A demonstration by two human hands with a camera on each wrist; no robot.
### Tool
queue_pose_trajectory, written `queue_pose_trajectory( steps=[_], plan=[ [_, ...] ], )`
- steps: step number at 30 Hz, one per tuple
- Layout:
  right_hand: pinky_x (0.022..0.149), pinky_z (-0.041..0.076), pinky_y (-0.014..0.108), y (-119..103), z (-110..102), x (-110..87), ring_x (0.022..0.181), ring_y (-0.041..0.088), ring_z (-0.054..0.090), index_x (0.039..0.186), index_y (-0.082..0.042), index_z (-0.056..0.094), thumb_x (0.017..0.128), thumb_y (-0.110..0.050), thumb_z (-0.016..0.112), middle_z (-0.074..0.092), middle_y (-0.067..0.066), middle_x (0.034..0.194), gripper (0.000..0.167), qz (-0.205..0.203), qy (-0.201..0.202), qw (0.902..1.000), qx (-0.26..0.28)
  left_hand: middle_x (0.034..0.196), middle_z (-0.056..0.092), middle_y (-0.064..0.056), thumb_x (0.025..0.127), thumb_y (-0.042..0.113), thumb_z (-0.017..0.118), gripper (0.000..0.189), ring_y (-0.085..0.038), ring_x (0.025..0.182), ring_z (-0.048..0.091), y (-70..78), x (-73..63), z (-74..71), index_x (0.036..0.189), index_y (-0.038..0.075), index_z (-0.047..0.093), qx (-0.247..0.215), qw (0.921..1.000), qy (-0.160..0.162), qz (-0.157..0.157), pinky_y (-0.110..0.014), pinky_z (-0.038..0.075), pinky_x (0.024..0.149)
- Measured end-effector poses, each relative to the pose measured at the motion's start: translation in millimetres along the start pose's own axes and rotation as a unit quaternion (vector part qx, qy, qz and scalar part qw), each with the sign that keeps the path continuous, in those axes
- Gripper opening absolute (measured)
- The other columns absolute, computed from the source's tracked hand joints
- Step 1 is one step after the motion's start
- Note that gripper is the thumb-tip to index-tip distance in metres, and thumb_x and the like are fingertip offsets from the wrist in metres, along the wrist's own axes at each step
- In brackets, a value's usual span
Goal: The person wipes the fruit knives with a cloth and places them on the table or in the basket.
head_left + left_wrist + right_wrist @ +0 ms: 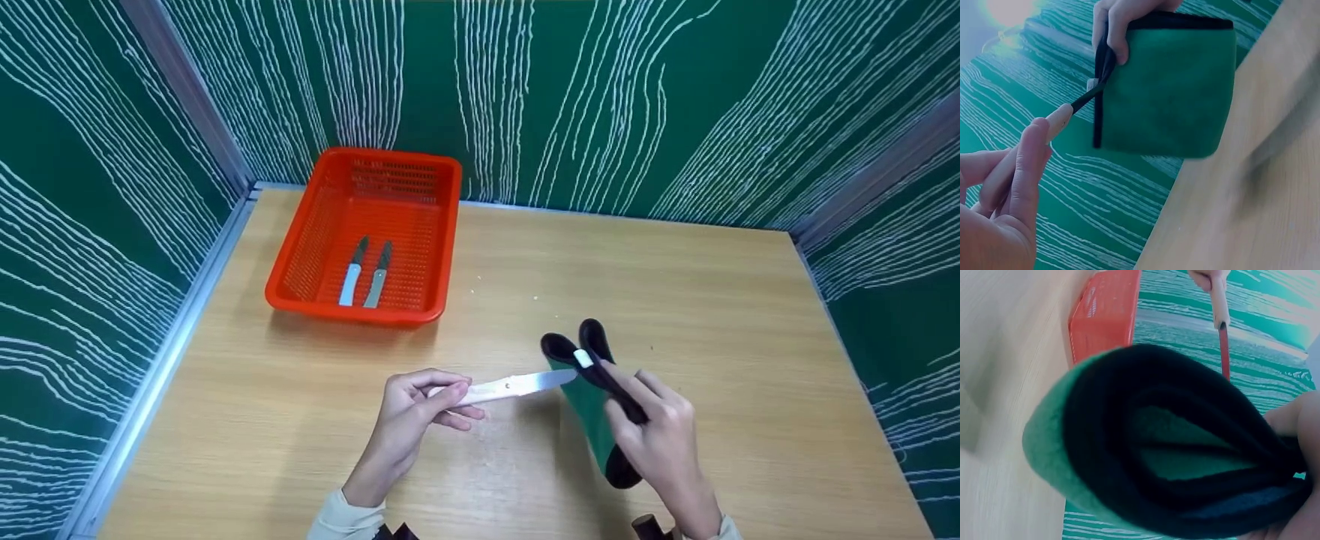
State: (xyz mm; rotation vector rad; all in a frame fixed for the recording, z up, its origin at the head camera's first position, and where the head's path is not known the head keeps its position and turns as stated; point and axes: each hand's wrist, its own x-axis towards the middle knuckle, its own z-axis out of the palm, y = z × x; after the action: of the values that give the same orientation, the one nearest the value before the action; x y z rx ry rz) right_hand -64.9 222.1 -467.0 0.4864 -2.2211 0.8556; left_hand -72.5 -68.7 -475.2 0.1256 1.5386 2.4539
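In the head view my left hand (409,424) pinches the pale handle of a knife (484,391), its blade pointing right. The blade's tip reaches the black edging of a folded green cloth (592,420). My right hand (664,431) grips that cloth by its edge, with a small white tag (583,358) near the fingers. The left wrist view shows the cloth (1168,95) hanging from the right hand, and the blade overlapping its edge by the tag. In the right wrist view the cloth (1050,439) bulges into open loops with dark borders.
An orange-red plastic basket (453,217) stands at the back left of the wooden table (637,277). Inside lie a knife with a light blue handle (349,285) and one with a grey-green handle (375,289). Green panels with white wavy lines (555,97) enclose the table.
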Motion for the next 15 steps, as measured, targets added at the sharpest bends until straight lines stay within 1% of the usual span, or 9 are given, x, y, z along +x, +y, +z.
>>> queue_pose_trajectory(
  steps=[4, 7, 10, 12, 15],
  plan=[
    [0.037, 0.024, 0.011, 5, -5, -0.5, 0.047, -0.001, 0.032, 0.098, -0.004, 0.075, 0.065, 0.008, 0.065, 0.052, -0.002, 0.065, 0.037, 0.022, 0.017, 0.9996, -0.002, 0.093, 0.067, -0.027, 0.085, 0.009, 0.07, 0.025, -0.037, 0.073, 0.069, -0.5, 0.3, -0.8, 0.099, -0.012, 0.066, 0.006, 1.0, 0.004, -0.006, -0.038, 0.059, 0.06],
    [0.036, 0.023, 0.011, 2, -11, 3.6, 0.047, -0.002, 0.032, 0.094, -0.002, 0.075, 0.065, 0.012, 0.065, 0.056, 0.001, 0.064, 0.034, 0.037, 0.035, 0.9987, 0.006, 0.094, 0.067, -0.026, 0.085, 0.009, 0.07, 0.025, -0.036, 0.073, 0.069, -0.6, 0.7, -0.6, 0.099, -0.011, 0.066, 0.01, 0.9999, 0.004, -0.01, -0.038, 0.059, 0.06],
    [0.037, 0.022, 0.01, -8, -18, 12.5, 0.046, -0.002, 0.031, 0.09, 0.002, 0.074, 0.065, 0.015, 0.065, 0.054, 0.001, 0.06, 0.03, 0.047, 0.051, 0.9974, 0.018, 0.093, 0.067, -0.026, 0.085, 0.009, 0.07, 0.025, -0.036, 0.073, 0.069, -1.0, 1.1, -0.1, 0.099, -0.011, 0.066, 0.014, 0.9998, 0.003, -0.012, -0.038, 0.059, 0.06],
    [0.039, 0.022, 0.01, -18, -23, 19.4, 0.046, -0.001, 0.032, 0.088, 0.004, 0.074, 0.066, 0.016, 0.064, 0.05, 0.001, 0.056, 0.027, 0.05, 0.062, 0.9965, 0.025, 0.092, 0.067, -0.026, 0.085, 0.009, 0.069, 0.024, -0.035, 0.073, 0.069, -1.6, 1.5, 0.3, 0.099, -0.011, 0.066, 0.016, 0.9998, 0.003, -0.011, -0.038, 0.059, 0.06],
    [0.041, 0.023, 0.01, -28, -29, 27.1, 0.046, 0.0, 0.034, 0.088, 0.006, 0.073, 0.067, 0.017, 0.064, 0.049, 0.002, 0.055, 0.025, 0.051, 0.074, 0.9953, 0.035, 0.09, 0.067, -0.027, 0.085, 0.008, 0.069, 0.024, -0.035, 0.072, 0.069, -2.5, 2.0, 1.4, 0.098, -0.012, 0.066, 0.017, 0.9998, 0.003, -0.009, -0.038, 0.059, 0.06]
  ],
)
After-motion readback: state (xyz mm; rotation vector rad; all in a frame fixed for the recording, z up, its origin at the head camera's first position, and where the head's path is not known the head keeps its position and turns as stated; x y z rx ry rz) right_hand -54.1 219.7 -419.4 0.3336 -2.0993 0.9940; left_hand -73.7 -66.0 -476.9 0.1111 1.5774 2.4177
